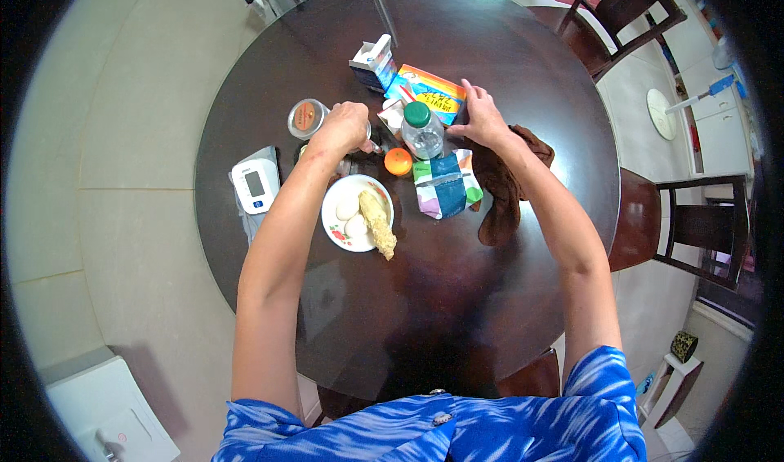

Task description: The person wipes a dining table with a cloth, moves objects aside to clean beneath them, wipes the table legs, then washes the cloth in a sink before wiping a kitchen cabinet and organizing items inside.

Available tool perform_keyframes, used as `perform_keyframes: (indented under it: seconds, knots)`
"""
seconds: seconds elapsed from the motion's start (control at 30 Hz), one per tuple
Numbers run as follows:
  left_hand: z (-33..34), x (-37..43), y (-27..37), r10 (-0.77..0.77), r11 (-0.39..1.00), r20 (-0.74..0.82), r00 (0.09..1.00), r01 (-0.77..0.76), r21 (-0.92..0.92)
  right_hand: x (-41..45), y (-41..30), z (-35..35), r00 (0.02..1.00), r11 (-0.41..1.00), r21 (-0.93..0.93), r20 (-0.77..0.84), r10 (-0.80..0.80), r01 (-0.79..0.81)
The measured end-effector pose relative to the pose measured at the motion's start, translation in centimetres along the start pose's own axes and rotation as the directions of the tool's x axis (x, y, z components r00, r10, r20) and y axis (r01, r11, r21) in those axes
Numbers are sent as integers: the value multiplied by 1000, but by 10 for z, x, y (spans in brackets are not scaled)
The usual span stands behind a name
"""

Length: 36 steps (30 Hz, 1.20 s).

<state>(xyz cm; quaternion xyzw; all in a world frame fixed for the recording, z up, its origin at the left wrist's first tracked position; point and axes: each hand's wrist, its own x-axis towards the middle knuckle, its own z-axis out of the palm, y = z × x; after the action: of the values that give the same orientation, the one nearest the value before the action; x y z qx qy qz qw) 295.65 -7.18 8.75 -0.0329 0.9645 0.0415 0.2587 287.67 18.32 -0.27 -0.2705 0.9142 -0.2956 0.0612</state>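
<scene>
My left hand (346, 125) curls downward beside a clear jar (308, 119) with an orange label. Its fingertips are hidden, so what they hold cannot be told. At the right end of an orange and blue box (432, 91), my right hand (481, 113) spreads thumb and fingers across both corners, gripping it. Between my hands stand a clear bottle with a green cap (422, 132), a small white carton (392, 117) and a round orange lid (398, 162). Nearer me, a floral bowl (328, 217) holds two pale eggs (356, 225) and a peeled corn cob (375, 217).
A blood pressure monitor (255, 184) rests on grey cloth at the left. An opened dark blue box (373, 64) stands at the back. Right of a patterned packet (447, 184) lies brown cloth (502, 217). Wooden chairs (698, 220) surround the round table (441, 296).
</scene>
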Motion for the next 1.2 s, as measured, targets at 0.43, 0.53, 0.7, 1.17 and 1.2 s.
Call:
perform_keyframes:
  seconds: [0.43,0.53,0.7,1.17,1.2]
  knots:
    - [-24,40,-18,-114,990,-683,721,143,-14,72,-17,48,975,973,110,77,-210,201]
    - [-14,35,-36,-81,994,-748,659,107,-13,58,-15,39,972,931,285,-1,-237,227]
    - [-28,14,-50,-167,979,-774,611,194,-58,-38,-3,-42,988,933,-340,-59,-145,116]
    - [1,-66,49,80,995,-854,513,-93,38,-9,52,5,979,968,-198,-96,-178,157]
    - [8,-73,59,114,989,-857,502,-140,49,12,59,10,977,962,-228,-113,-179,150]
